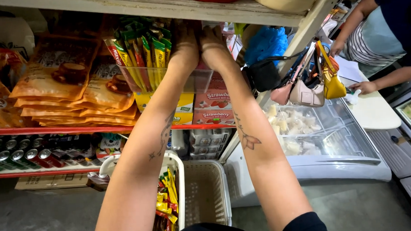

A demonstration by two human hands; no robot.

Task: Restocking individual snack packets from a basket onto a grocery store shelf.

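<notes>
Both my arms reach up into a shelf. My left hand [184, 43] is beside a bunch of upright green, yellow and red stick sachets [140, 53], and its fingers are hidden in the shadow under the upper shelf board. My right hand [214, 43] is close beside it, and its fingers are hidden there too. Both hands are over a clear plastic bin [200, 81] that holds the sachets. I cannot see whether either hand grips anything.
Orange pouches [70, 77] are stacked at left, with cans [18, 156] on the shelf below. Pink boxes [212, 106] sit under the bin. A white basket [179, 176] with sachets and a second basket [208, 194] stand on the floor. Small bags [308, 88] hang by a glass-lidded freezer [336, 142]. Another person [386, 29] stands at right.
</notes>
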